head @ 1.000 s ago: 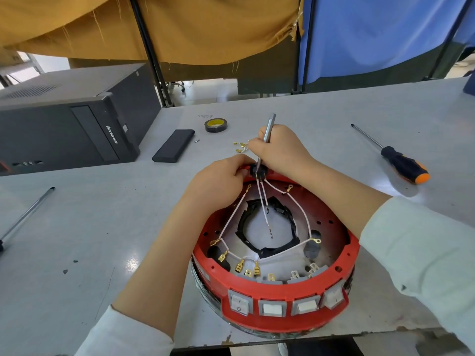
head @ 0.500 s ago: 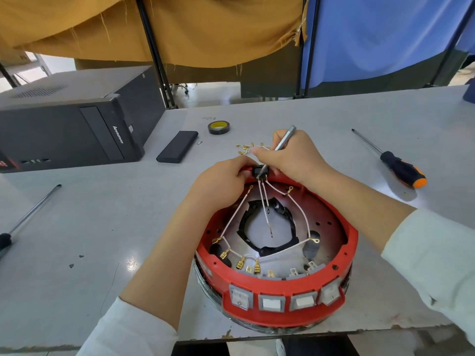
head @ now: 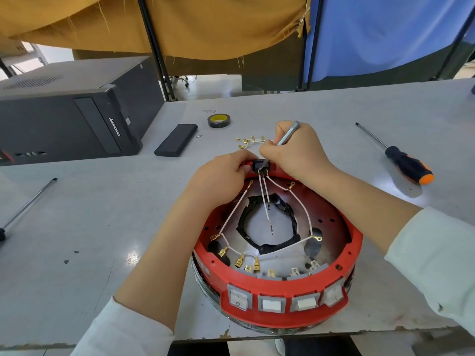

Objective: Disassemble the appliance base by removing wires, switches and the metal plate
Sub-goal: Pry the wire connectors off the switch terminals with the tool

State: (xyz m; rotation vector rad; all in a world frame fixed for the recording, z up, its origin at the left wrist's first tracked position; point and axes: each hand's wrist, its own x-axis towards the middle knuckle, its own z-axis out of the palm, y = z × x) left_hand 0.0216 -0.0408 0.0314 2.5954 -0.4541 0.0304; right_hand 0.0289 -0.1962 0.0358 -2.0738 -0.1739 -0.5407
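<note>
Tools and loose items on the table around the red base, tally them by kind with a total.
Screwdrivers with handle in view: 1
Bare metal rods or shafts: 1
Tape rolls: 1
Flat black slabs: 1
Computer towers: 1
Detached wire bundles: 1
Total: 6

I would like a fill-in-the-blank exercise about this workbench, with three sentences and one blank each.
1. The front of the red appliance base carries ____ rocker switches.
2. The right hand holds a thin ____ tool at the black connector.
3. The roll of tape lies beside the ____ handheld device.

Missing words: four; metal; black
</note>
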